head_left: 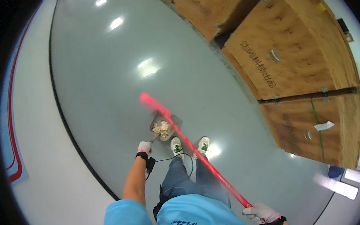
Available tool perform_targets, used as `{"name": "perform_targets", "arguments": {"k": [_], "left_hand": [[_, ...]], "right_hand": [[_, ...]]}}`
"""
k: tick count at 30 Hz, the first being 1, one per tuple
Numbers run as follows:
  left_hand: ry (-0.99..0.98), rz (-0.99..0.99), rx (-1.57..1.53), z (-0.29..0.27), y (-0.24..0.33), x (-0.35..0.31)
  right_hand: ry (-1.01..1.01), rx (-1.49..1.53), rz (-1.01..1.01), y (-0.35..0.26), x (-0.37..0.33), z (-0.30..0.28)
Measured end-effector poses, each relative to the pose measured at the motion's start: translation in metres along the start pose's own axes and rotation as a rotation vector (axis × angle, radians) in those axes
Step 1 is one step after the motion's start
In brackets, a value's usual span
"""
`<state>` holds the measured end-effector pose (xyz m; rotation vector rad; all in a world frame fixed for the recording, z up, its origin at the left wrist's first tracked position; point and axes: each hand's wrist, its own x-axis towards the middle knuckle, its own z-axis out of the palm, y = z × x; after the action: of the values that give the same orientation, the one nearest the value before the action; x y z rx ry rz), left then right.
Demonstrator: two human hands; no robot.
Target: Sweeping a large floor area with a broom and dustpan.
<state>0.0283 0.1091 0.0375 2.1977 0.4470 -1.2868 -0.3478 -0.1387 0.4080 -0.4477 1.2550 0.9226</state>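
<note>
My left hand (144, 147), in a pale glove, is closed round the handle of a grey dustpan (174, 117). Crumpled whitish scraps (161, 129) lie in the pan, just in front of my shoes. At the lower right my gloved right hand (261, 213) grips the end of a long red broom (208, 164). Its shaft slants up and leftward across my legs and over the dustpan. The broom's far end is blurred by motion, a narrow pinkish-red head whose bristles I cannot make out.
Large wooden crates (287, 52) with metal latches line the right side. A smooth grey-green floor (103, 76) stretches ahead. On the left, a dark strip (67, 127) runs along the foot of a white wall (36, 121). A thin black cable (166, 158) hangs from my left wrist.
</note>
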Motion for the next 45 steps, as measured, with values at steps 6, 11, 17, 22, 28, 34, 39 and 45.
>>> {"name": "perform_targets", "arguments": {"k": [6, 11, 17, 22, 28, 34, 39, 45], "left_hand": [[-0.147, -0.009, -0.071, -0.011, -0.043, -0.037], [-0.244, -0.165, -0.293, -0.007, -0.1, -0.04], [-0.278, -0.218, -0.254, 0.04, -0.071, 0.064], [-0.196, -0.37, -0.125, 0.005, -0.097, 0.082], [-0.082, -0.442, -0.104, -0.046, -0.117, 0.058], [0.005, -0.417, -0.192, -0.045, -0.135, 0.058], [-0.071, -0.449, -0.393, 0.017, -0.157, 0.073], [-0.023, -0.534, -0.715, 0.042, -0.12, 0.083]], "right_hand": [[0.292, -0.276, -0.182, -0.053, 0.049, 0.007], [0.502, -0.487, -0.295, -0.113, 0.128, -0.011], [0.505, -0.693, -0.106, -0.175, 0.208, -0.056], [0.179, -0.513, 0.089, -0.171, 0.165, -0.024], [0.012, -0.267, 0.128, -0.207, 0.094, 0.018], [0.049, -0.532, 0.056, -0.254, 0.113, 0.056], [0.423, -1.034, 0.026, -0.335, 0.198, 0.046], [0.517, -1.234, -0.162, -0.433, 0.26, 0.063]]}}
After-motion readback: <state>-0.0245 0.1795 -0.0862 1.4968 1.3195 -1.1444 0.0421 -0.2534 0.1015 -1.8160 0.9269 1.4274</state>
